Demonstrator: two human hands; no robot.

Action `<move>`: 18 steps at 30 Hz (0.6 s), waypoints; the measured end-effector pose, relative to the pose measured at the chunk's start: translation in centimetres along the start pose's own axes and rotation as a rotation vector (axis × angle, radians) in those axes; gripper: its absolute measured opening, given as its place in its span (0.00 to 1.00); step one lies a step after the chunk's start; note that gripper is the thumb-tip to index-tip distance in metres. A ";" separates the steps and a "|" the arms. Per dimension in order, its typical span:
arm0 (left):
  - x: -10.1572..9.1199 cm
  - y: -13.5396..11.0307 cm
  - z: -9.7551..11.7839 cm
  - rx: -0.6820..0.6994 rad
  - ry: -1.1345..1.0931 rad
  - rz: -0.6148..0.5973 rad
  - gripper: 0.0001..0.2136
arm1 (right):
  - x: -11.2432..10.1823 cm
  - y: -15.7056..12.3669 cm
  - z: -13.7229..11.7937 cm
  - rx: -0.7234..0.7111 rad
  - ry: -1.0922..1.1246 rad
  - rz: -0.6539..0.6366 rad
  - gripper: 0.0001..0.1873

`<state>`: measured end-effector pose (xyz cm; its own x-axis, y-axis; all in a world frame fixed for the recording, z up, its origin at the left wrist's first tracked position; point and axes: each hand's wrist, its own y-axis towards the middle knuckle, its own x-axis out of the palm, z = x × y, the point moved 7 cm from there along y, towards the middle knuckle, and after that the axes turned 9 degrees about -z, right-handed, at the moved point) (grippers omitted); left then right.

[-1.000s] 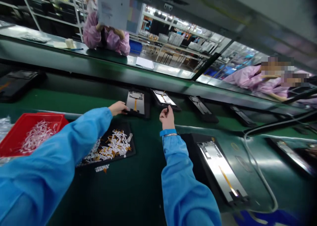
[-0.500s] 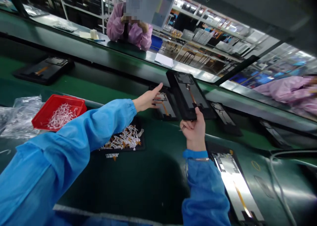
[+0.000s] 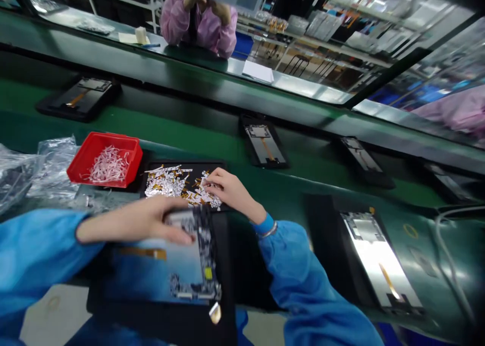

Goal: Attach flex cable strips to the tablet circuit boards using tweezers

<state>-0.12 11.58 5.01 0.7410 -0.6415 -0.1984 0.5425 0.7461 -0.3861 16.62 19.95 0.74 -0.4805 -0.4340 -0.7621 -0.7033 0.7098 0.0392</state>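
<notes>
A black tablet-like panel [image 3: 162, 275] lies back side up on the near edge of the green bench, with a shiny plate, an orange flex strip and a circuit board showing. My left hand [image 3: 151, 224] rests flat across its top end, fingers stretched out. My right hand [image 3: 227, 190] reaches beyond the panel into a black tray [image 3: 182, 170] full of small white and orange strips. Its fingers curl down into the pile, and whether they hold a strip is hidden.
A red bin [image 3: 91, 146] of white strips stands left of the tray, beside crumpled plastic bags [image 3: 22, 174]. More panels ride the green conveyor [image 3: 265, 144] [image 3: 361, 155] [image 3: 79, 98]; another lies at my right [image 3: 382, 260] near a grey cable [image 3: 450, 255]. A person in pink [image 3: 197, 17] sits opposite.
My right hand let go of the lifted black panel and moved into the strip tray. A panel now lies in front of me, and my left hand came back from the conveyor onto it.
</notes>
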 end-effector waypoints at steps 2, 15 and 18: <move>3.3 -0.6 -1.9 0.053 0.348 -0.091 0.21 | 0.6 0.8 0.4 0.019 -0.015 -0.052 0.02; 0.6 2.5 -1.1 0.364 0.672 0.255 0.13 | 0.3 -1.5 -4.3 -0.102 0.008 0.097 0.03; 0.7 2.1 -0.4 0.457 0.607 0.209 0.11 | 0.3 -2.2 -6.0 -0.170 0.059 0.156 0.03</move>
<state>1.38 12.64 3.75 0.5716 -0.3665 -0.7341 0.6219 0.7771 0.0962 14.87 14.91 4.33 -0.6170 -0.3617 -0.6989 -0.6938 0.6693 0.2660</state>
